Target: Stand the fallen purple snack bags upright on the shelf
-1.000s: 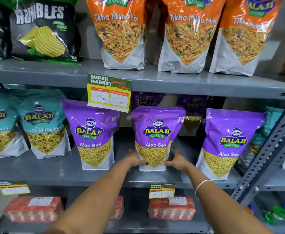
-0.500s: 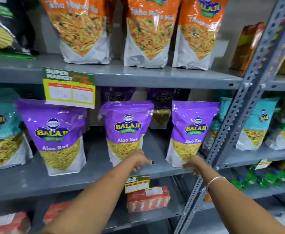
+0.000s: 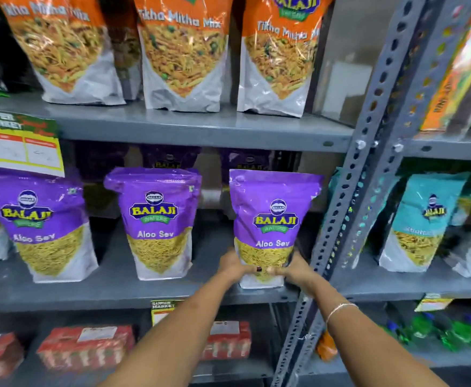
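Observation:
Three purple Aloo Sev bags stand upright along the front of the middle grey shelf (image 3: 122,291): a left bag (image 3: 41,224), a middle bag (image 3: 156,219) and a right bag (image 3: 270,219). My left hand (image 3: 232,265) grips the right bag's lower left corner and my right hand (image 3: 295,270) grips its lower right corner, thumbs across its front. More purple bags (image 3: 170,160) show dimly in the row behind.
A perforated grey upright post (image 3: 348,219) rises just right of my right hand. Orange Tikha Mitha Mix bags (image 3: 181,51) fill the shelf above, teal bags (image 3: 424,219) stand beyond the post, red packs (image 3: 86,344) lie below. A yellow price tag (image 3: 19,146) hangs at the left.
Both hands left the middle purple bag, moved right and closed on the base of the right purple bag. The view has swung to the right.

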